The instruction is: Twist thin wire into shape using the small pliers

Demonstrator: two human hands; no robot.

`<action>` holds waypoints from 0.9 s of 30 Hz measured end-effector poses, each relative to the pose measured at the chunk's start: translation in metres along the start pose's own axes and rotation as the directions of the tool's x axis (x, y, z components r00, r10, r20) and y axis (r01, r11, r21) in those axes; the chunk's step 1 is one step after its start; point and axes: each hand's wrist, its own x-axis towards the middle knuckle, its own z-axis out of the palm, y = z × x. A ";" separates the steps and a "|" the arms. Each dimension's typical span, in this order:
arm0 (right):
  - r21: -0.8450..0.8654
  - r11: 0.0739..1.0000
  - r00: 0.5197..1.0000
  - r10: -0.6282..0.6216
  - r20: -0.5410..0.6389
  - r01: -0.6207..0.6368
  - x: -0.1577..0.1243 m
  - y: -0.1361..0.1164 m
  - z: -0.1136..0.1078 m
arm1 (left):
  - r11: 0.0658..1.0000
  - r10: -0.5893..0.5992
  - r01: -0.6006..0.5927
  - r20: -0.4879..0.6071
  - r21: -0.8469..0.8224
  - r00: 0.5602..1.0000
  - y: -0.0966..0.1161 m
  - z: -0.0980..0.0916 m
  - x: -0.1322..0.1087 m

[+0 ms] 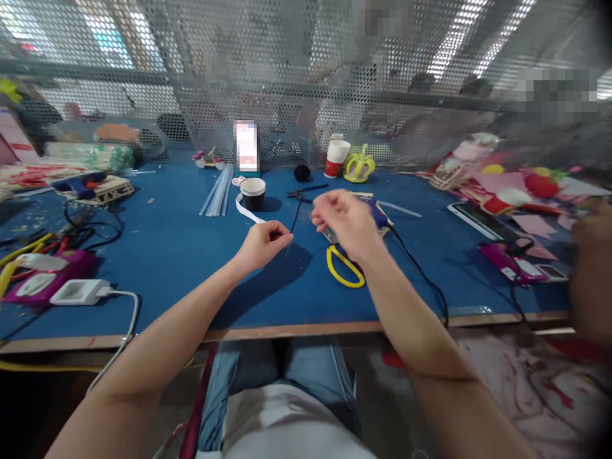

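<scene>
My left hand is pinched at the middle of the blue table, holding the lower end of a thin dark strand. To its right, my right hand is raised with curled fingers, blurred; whether anything is between them cannot be made out. Yellow scissor handles lie just below my right hand, which partly covers a blue tool. Behind my left hand stands a black-and-white tape roll, with a white ribbon beside it.
Clear strips, a phone, a black ball, a cup and a yellow crown-like piece are at the back. Power strips and cables are left; another person's arm is right, near a dark tablet.
</scene>
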 end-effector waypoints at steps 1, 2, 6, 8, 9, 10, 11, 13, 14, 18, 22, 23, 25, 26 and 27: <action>0.007 1.000 0.999 0.020 0.043 -0.021 0.003 0.003 0.006 | 1.000 -0.004 0.004 -0.006 -0.013 1.000 -0.001 0.001 0.001; 0.022 0.999 0.994 0.042 0.096 -0.044 0.005 0.006 0.013 | 1.000 -0.006 0.006 -0.007 -0.014 1.000 -0.002 0.001 0.001; 0.092 0.994 0.972 0.043 0.230 -0.065 0.008 0.022 0.031 | 1.000 -0.004 0.004 0.027 0.001 1.000 -0.001 0.003 0.001; 0.097 0.993 0.980 0.040 0.196 -0.060 0.006 0.028 0.033 | 1.000 -0.003 0.003 0.042 0.000 0.999 0.000 0.003 0.001; 0.093 0.994 0.983 0.046 0.178 -0.063 0.005 0.030 0.032 | 1.000 0.000 0.000 0.053 0.001 0.999 0.000 0.003 0.001; 0.087 0.994 0.985 0.055 0.165 -0.070 0.004 0.032 0.031 | 1.000 0.004 -0.004 0.067 0.001 0.998 0.000 0.002 0.001; 0.079 0.994 0.985 0.064 0.158 -0.077 0.004 0.033 0.030 | 1.000 0.007 -0.007 0.086 0.001 0.996 0.001 0.002 0.001; 0.060 0.994 0.984 0.080 0.159 -0.090 0.003 0.034 0.027 | 1.000 0.016 -0.017 0.117 0.006 0.993 0.001 0.000 0.001; 0.047 0.994 0.983 0.085 0.161 -0.094 0.003 0.035 0.027 | 0.999 0.028 -0.031 0.121 0.023 0.992 0.001 -0.001 0.001; -0.020 0.997 0.985 0.074 0.154 -0.072 0.003 0.036 0.028 | 0.971 0.113 -0.124 0.065 0.205 0.992 0.003 -0.002 -0.001; -0.074 0.996 0.993 0.064 0.103 -0.056 0.001 0.038 0.032 | 0.935 0.143 -0.144 0.026 0.326 0.989 0.006 0.000 -0.002; -0.095 0.994 0.995 0.058 0.080 -0.050 0.001 0.039 0.032 | 0.932 0.146 -0.143 0.018 0.332 0.989 0.007 0.001 -0.002; -0.148 0.988 0.999 0.039 0.035 -0.034 0.000 0.040 0.034 | 0.930 0.148 -0.139 0.000 0.340 0.989 0.007 0.002 -0.003; -0.174 0.984 0.999 0.030 0.019 -0.026 0.000 0.041 0.034 | 0.929 0.149 -0.138 -0.006 0.344 0.989 0.007 0.003 -0.003; -0.197 0.980 1.000 0.024 0.009 -0.021 0.000 0.041 0.034 | 0.927 0.151 -0.138 -0.010 0.348 0.988 0.007 0.004 -0.003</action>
